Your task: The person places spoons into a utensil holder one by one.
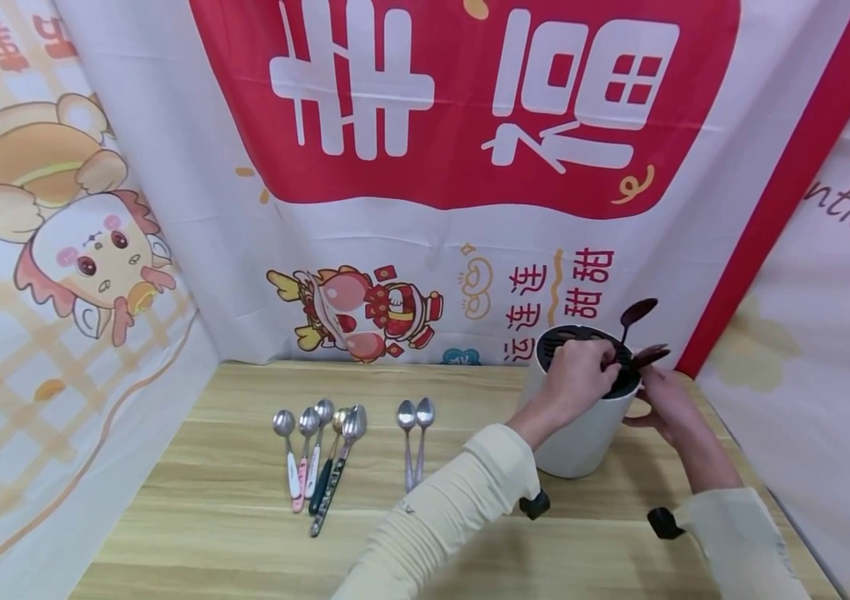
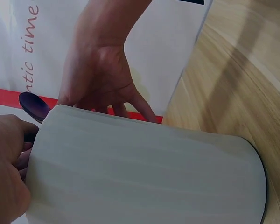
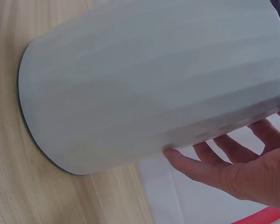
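Note:
A white utensil holder with a black slotted top stands upright at the right of the table. Over that top, my left hand pinches the stem of a dark spoon, whose bowl points up. Another dark utensil head leans out beside it; its kind is unclear. My right hand rests with spread fingers against the holder's outer side. In the left wrist view the holder wall fills the lower part, hiding the utensils' lower ends.
Several spoons with coloured handles lie grouped on the wooden table at the left. Two plain metal spoons lie nearer the middle. Printed cloth hangs behind the table, and more cloth hangs at the left.

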{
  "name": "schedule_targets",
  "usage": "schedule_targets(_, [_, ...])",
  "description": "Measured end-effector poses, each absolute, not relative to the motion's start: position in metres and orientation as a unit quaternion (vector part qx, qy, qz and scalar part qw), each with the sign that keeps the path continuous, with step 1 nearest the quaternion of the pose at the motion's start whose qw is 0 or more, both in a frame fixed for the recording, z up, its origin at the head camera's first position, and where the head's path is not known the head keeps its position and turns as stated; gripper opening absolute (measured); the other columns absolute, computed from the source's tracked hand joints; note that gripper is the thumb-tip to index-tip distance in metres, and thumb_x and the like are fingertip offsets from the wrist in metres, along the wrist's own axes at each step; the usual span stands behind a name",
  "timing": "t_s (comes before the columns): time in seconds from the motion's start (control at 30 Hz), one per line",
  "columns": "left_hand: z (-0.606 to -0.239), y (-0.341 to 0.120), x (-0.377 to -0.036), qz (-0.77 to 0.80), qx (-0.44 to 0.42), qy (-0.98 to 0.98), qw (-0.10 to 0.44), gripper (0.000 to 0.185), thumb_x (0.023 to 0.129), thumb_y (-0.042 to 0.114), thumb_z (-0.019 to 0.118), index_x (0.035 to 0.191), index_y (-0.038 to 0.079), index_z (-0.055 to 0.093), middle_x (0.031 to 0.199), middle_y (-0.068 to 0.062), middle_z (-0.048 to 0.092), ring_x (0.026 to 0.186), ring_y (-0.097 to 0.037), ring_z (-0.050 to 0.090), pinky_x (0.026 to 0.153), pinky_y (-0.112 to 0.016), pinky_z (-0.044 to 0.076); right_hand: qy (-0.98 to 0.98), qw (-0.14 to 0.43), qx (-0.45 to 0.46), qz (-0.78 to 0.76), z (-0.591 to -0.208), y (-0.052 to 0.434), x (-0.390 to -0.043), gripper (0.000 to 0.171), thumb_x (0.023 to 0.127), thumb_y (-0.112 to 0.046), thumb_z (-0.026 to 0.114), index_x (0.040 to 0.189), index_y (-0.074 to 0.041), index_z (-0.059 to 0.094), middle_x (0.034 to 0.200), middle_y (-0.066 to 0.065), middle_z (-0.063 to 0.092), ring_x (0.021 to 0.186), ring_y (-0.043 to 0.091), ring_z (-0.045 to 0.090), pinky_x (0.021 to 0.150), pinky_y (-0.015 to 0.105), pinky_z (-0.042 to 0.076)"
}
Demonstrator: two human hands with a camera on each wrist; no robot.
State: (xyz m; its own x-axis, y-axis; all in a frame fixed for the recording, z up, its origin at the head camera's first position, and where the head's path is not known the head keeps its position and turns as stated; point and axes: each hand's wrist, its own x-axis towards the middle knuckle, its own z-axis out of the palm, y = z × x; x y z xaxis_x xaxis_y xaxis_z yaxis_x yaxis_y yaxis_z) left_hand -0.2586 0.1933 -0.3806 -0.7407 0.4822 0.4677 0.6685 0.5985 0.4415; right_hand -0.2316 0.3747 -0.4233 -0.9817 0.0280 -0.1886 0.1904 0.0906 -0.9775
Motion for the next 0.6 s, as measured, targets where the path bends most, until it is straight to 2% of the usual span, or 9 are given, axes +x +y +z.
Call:
schedule_targets(0.1, [-0.3806,0.1934,-0.2576,-0.296,-0.324,-0.885,0.153,0.011,0.095,0.028,0.069,0.087,0.020,0.070,0.076,0.013,0.068,0.064,0.003,0.055,0.059,-0.010,0.040,0.735,0.059,0.074,-0.672,-0.4231,0.3734,-0.2317,0.033,0.102,-0.057,0.035,0.115,-0.037,0.057,0.103,-0.028,0.053,0.141,0.044,0.027,0.078,0.046,0.059])
schedule_targets(0.33, [-0.3805,0.1931,-0.2577,-0.289,-0.321,-0.889,0.149,0.013,0.096,0.029,0.067,0.088,0.020,0.072,0.077,0.012,0.069,0.062,0.003,0.056,0.056,-0.009,0.040,0.732,0.053,0.075,-0.675,-0.4230,0.3734,-0.2319,0.031,0.102,-0.057,0.036,0.112,-0.038,0.058,0.106,-0.027,0.053,0.140,0.043,0.028,0.078,0.047,0.059])
schedule_targets(0.57, [-0.3812,0.1913,-0.2573,-0.297,-0.324,-0.886,0.149,0.011,0.096,0.026,0.066,0.089,0.019,0.071,0.075,0.012,0.067,0.059,0.004,0.053,0.053,-0.007,0.038,0.735,0.063,0.080,-0.671,-0.4227,0.3727,-0.2323,0.042,0.097,-0.066,0.038,0.119,-0.034,0.056,0.135,-0.003,0.045,0.142,0.042,0.026,0.079,0.047,0.058])
schedule_targets(0.6, [-0.3815,0.1909,-0.2572,-0.301,-0.325,-0.884,0.150,0.011,0.096,0.026,0.067,0.089,0.019,0.071,0.075,0.012,0.067,0.058,0.005,0.053,0.053,-0.007,0.038,0.734,0.063,0.080,-0.671,-0.4228,0.3726,-0.2321,0.042,0.097,-0.066,0.038,0.118,-0.034,0.056,0.134,-0.003,0.046,0.142,0.042,0.026,0.079,0.047,0.058])
